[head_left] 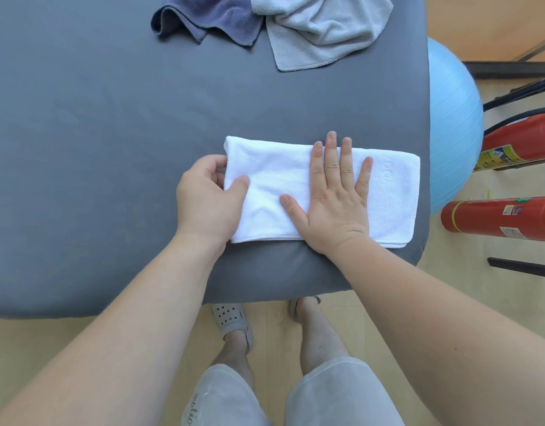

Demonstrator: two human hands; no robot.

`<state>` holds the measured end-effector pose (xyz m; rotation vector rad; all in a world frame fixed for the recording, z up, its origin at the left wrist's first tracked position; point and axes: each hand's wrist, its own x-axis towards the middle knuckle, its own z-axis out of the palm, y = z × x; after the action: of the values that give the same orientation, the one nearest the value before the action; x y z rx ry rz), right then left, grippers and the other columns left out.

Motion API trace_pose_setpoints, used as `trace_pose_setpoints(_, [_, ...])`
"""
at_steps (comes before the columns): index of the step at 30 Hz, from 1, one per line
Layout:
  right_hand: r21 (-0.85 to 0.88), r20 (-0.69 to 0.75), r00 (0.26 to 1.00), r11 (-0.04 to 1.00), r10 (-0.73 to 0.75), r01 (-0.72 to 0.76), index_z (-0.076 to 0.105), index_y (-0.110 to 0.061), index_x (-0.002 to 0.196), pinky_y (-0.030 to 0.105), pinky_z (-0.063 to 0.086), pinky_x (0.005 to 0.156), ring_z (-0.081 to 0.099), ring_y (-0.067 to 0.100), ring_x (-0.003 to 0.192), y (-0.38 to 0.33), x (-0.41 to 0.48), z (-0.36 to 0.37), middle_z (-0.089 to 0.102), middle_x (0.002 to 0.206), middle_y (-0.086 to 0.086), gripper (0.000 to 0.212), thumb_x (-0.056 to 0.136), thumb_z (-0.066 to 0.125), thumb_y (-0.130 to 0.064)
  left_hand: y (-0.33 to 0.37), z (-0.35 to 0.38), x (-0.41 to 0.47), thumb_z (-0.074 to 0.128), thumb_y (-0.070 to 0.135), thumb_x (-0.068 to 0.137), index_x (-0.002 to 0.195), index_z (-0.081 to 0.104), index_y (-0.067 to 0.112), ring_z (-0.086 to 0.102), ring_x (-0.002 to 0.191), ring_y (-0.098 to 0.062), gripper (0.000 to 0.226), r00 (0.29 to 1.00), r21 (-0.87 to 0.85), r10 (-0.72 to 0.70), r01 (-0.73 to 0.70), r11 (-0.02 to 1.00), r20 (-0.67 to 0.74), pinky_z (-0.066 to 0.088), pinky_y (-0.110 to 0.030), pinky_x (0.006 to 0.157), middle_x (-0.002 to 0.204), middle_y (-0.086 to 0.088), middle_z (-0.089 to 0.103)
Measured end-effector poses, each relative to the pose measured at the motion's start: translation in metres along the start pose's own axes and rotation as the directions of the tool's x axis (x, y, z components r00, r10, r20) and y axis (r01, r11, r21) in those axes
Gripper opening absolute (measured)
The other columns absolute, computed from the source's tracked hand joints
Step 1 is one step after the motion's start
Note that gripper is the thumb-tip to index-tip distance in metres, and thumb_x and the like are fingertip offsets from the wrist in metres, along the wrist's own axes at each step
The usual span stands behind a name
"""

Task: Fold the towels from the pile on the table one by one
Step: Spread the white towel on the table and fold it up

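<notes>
1. The white towel (274,176), folded into a long band, lies flat on the grey surface (96,133), whose right edge runs just beside the towel's right end.
2. The left grip (209,192) pinches the white towel's left end, thumb on top.
3. The right grip (335,192) rests open on its middle, fingers straight and spread.
4. Beyond the white towel, well apart from it, a dark blue towel (209,20) and a light grey towel (317,26) lie crumpled, touching.
</notes>
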<state>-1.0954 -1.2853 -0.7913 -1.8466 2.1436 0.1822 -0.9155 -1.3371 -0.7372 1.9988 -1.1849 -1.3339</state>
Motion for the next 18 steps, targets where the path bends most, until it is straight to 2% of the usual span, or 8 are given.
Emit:
trace_pose_setpoints(4, [0.038,0.009,1.000,0.999,0.002,-0.002,-0.015,-0.014,0.158,0.058,-0.013,0.121,-0.026,0.025,0.152,-0.016,-0.001,-0.008,-0.022,0.167,0.005,0.092,0.093,0.009,-0.075,-0.006,-0.020,-0.001,0.071,0.016,0.086,0.103,0.068,0.029,0.069,0.079,-0.010,0.022,0.997,0.016,0.078,-0.078,0.997,0.010,0.060,-0.038,0.080,0.088,0.012,0.072])
trace_pose_setpoints(8, [0.105,0.016,0.999,0.993,-0.050,0.048,-0.013,-0.015,0.159,0.056,-0.014,0.121,-0.026,0.024,0.151,-0.058,0.009,-0.008,-0.022,0.167,0.004,0.091,0.093,0.008,-0.075,-0.009,-0.058,0.004,0.073,0.019,0.085,0.107,0.068,0.031,0.068,0.077,-0.011,0.026,0.994,0.046,0.077,-0.073,0.996,-0.083,0.059,-0.042,0.081,0.087,0.011,0.071])
trace_pose_setpoints(11, [0.271,0.013,0.996,0.959,-0.093,0.086,-0.011,-0.015,0.160,0.050,-0.015,0.122,-0.026,0.021,0.151,-0.085,0.017,-0.017,-0.021,0.167,0.002,0.090,0.093,0.009,-0.073,0.001,-0.086,0.002,0.075,0.019,0.084,0.111,0.068,0.031,0.070,0.079,-0.017,0.031,0.987,0.014,0.083,-0.082,0.997,-0.136,0.061,-0.045,0.079,0.090,0.004,0.072])
trace_pose_setpoints(14, [0.466,-0.042,0.990,0.874,-0.135,0.139,-0.007,-0.016,0.161,0.040,-0.014,0.124,-0.023,0.016,0.152,-0.091,0.012,-0.030,-0.016,0.168,-0.001,0.086,0.095,0.013,-0.068,0.024,-0.097,-0.008,0.076,0.016,0.084,0.115,0.068,0.030,0.065,0.068,-0.009,0.035,0.978,-0.024,0.140,-0.145,0.989,-0.157,0.061,-0.034,0.072,0.084,0.007,0.068])
trace_pose_setpoints(16, [0.589,-0.041,0.997,0.805,-0.062,0.074,0.002,-0.016,0.161,0.029,-0.008,0.124,-0.013,0.010,0.154,-0.079,0.003,-0.038,-0.004,0.169,-0.004,0.079,0.100,0.022,-0.062,0.043,-0.089,-0.021,0.076,0.014,0.084,0.117,0.067,0.030,0.062,0.064,-0.008,0.038,0.973,-0.055,0.182,-0.191,0.980,-0.141,0.059,-0.028,0.067,0.079,0.008,0.066])
trace_pose_setpoints(18, [0.710,0.004,0.995,0.701,0.097,-0.071,0.016,-0.016,0.160,0.022,0.004,0.121,0.005,0.008,0.154,-0.058,-0.006,-0.043,0.015,0.168,-0.005,0.070,0.104,0.030,-0.055,0.056,-0.070,-0.034,0.077,0.014,0.083,0.115,0.067,0.035,0.062,0.062,-0.011,0.040,0.970,-0.063,0.222,-0.229,0.971,-0.101,0.058,-0.026,0.065,0.077,0.005,0.066])
